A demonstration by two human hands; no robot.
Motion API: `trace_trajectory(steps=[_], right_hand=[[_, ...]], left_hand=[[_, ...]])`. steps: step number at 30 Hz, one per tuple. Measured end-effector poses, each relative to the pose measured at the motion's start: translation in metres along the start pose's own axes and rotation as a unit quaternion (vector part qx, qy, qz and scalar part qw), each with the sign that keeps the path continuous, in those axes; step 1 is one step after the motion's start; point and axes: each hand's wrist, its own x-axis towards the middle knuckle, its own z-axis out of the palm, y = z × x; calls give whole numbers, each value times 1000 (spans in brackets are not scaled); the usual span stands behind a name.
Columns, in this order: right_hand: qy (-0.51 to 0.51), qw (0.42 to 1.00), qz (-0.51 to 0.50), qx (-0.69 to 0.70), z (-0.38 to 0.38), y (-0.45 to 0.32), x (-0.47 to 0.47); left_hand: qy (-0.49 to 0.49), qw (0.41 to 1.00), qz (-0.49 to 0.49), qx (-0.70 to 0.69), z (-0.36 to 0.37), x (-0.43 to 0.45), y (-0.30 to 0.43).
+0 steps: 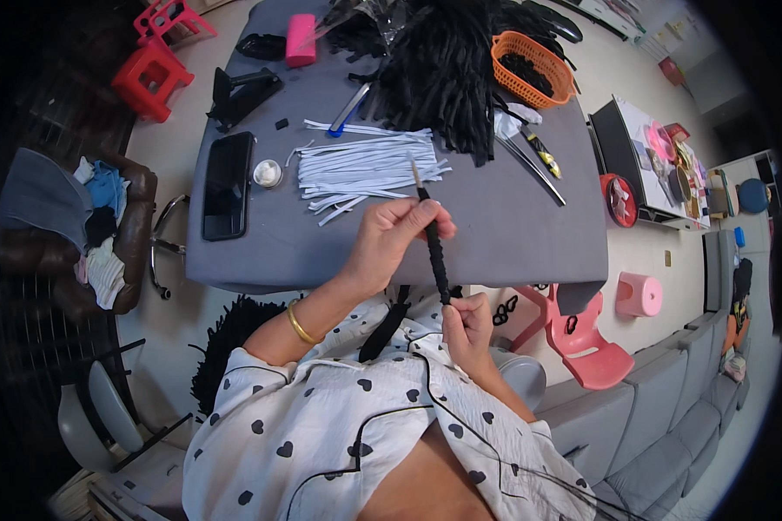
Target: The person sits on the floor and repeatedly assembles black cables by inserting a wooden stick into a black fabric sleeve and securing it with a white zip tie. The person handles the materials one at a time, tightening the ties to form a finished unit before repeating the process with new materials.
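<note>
My left hand (391, 238) pinches the upper part of a thin rod (417, 174) whose bare, pointed tip sticks up past my thumb. Black gathered fabric (437, 264) covers the rod below that. At the lower end of the fabric, my right hand (467, 325) grips it between thumb and fingers. Just beyond my left hand, a bundle of white flat strips (365, 164) lies on the grey cloth-covered table (528, 241). A heap of black strips (436, 78) spreads over the far side.
A blue utility knife (350, 109), smartphone (227, 185) and small white pot (268, 174) lie on the table. Metal tweezers (531, 170) rest to the right, below an orange basket (533, 68) of black pieces. A pink chair (590, 352) stands beyond the table's right front.
</note>
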Motion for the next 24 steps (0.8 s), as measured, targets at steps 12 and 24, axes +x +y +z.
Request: trace_trajectory(steps=[12, 24], right_hand=[[-104, 939, -201, -259, -38, -37, 50], [-173, 978, -27, -117, 16, -49, 53]], left_hand=[[-237, 912, -229, -244, 17, 0, 1], [-3, 905, -128, -405, 17, 24, 27]])
